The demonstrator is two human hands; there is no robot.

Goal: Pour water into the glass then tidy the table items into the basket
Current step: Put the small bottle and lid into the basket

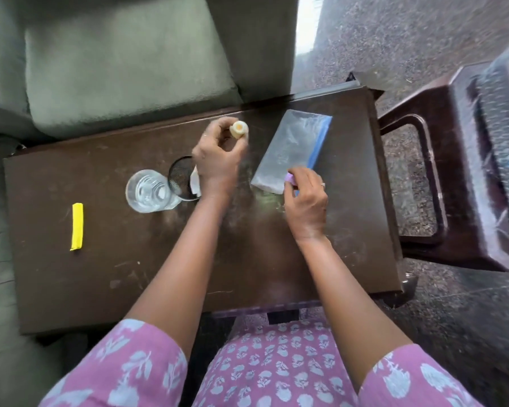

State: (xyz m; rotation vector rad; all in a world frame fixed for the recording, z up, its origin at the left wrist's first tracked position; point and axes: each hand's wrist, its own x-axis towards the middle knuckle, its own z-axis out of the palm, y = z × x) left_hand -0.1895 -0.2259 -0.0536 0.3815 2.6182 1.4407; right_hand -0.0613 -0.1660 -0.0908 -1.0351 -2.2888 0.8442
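- A dark counter (71, 289) is seen from above, with a person's two bare arms reaching across it from the near edge.
- A small cream bottle (239, 129) is gripped in the closed fingers (218, 133) of the left hand (218, 160), held over the far middle of the counter.
- A small purple item (290, 178) is pinched in the closed fingers of the right hand (306, 201); what it is cannot be told.
- The right hand is pressed against the near end of a clear bag (291, 148) with a blue strip, whose long axis runs from that hand away and slightly rightward.
- The glass (149, 190), already holding water, is stood left of the left hand, touching a dark round strainer (182, 177); a white scrap (195, 183) lies partly under the wrist.
- A yellow strip (77, 226) is left well apart at the left end, its long axis running near to far; the left hand is the nearer to it.
- The basket (503, 148) is judged to be the blurred meshed container on the brown stool (417, 183) beyond the counter's right end, so the right hand is the nearer, and anything carried there must travel rightward.
- Pouring is judged done; tidying is judged under way.
- No brand, label or writing can be read.
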